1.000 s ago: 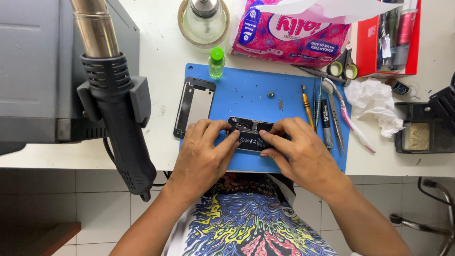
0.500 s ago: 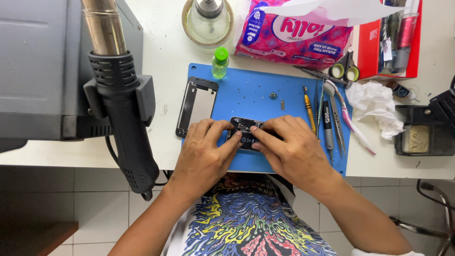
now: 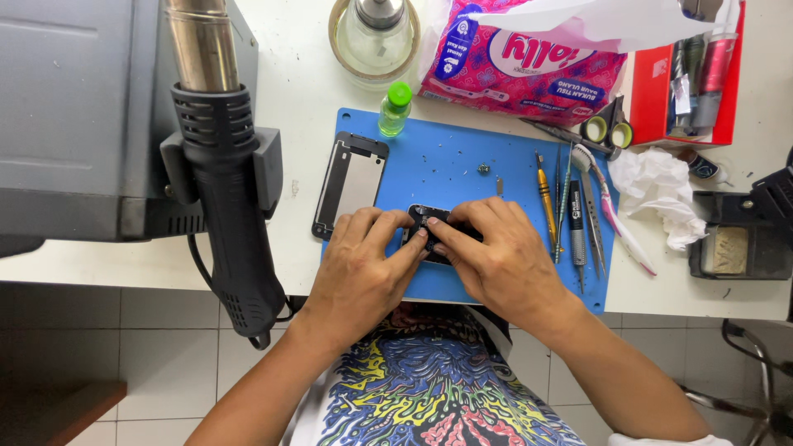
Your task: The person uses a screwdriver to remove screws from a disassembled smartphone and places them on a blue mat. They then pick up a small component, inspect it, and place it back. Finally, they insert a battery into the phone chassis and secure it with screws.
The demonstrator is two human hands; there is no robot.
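While both hands crowd the middle of the frame, I see the left hand (image 3: 359,268) and right hand (image 3: 500,264) closed from either side on a small dark phone part (image 3: 431,231), fingers pinching it flat to the blue mat (image 3: 446,165), likely to steady it. A bare phone frame (image 3: 351,183) lies just left, tools (image 3: 574,206) lined up right, heat gun (image 3: 223,190) parked at the desk (image 3: 306,99) edge.

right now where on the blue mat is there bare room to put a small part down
Bare: the blue mat between the phone frame and the yellow-handled tool, apart from two tiny parts. Crowded: the right edge, with the row of tools; both hands cover the dark device.
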